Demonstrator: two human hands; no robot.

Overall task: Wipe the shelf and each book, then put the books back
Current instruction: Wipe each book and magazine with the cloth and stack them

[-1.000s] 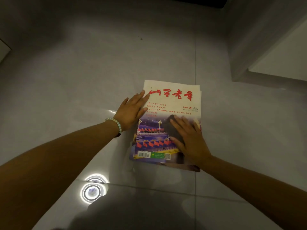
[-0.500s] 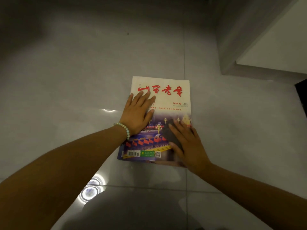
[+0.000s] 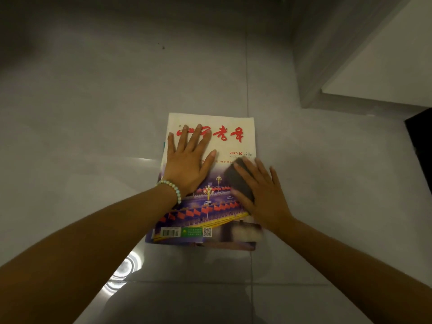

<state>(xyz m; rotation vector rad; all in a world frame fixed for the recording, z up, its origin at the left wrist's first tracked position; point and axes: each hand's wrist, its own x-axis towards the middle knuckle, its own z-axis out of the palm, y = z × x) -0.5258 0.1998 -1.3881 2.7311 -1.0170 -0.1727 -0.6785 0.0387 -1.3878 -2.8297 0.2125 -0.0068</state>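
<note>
Left hand (image 3: 187,169) lies flat, fingers spread, on the upper left of the top magazine (image 3: 243,146) of a small stack on glossy grey floor tiles (image 3: 81,113). Right hand (image 3: 264,199), fingers straight, presses a dark cloth (image 3: 233,176) onto the cover's right side. Pale furniture (image 3: 385,66) stands far right.

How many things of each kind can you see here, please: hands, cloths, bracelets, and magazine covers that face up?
Hands: 2, the left hand and the right hand
Cloths: 1, the dark cloth under the right hand
Bracelets: 1, the bead bracelet
Magazine covers facing up: 1, the top magazine; edges of others show beneath it, number unclear
Total: 5
</note>
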